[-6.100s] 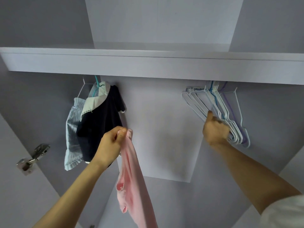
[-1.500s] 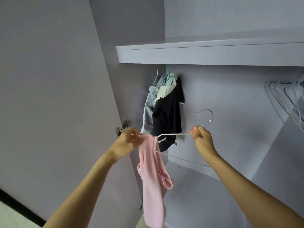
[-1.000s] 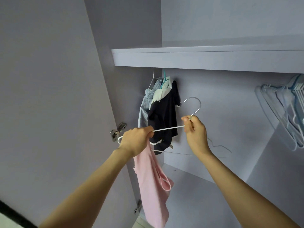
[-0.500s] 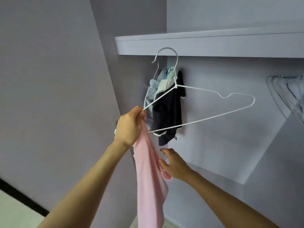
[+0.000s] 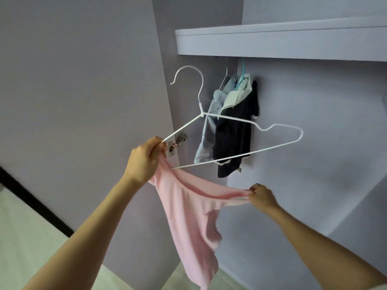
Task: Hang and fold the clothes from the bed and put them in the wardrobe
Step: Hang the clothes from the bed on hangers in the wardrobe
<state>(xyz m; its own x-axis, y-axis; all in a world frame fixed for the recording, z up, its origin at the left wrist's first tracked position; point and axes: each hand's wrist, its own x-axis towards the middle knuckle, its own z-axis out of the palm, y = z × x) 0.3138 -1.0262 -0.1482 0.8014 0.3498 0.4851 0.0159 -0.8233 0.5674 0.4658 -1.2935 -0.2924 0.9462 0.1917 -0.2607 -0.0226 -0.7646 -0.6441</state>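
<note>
My left hand (image 5: 144,162) grips one end of a white wire hanger (image 5: 230,122) together with a corner of a pink garment (image 5: 194,216). The hanger sticks out to the right, hook up, in front of the open wardrobe. Lower right, my right hand (image 5: 261,196) pinches the garment's other top corner, so its upper edge stretches between both hands below the hanger. The rest of the pink cloth hangs down. Inside the wardrobe hang a dark top with a white collar (image 5: 234,130) and a light blue striped garment (image 5: 207,130).
A lilac wardrobe shelf (image 5: 272,42) runs above the hanging clothes. The open wardrobe door (image 5: 83,101) stands at the left with a metal hinge (image 5: 178,141) on it. Pale floor (image 5: 27,237) shows at the lower left.
The hanger passed from my right hand to my left hand. My right hand then dropped, took the pink garment's free corner and pulled it out to the right.
</note>
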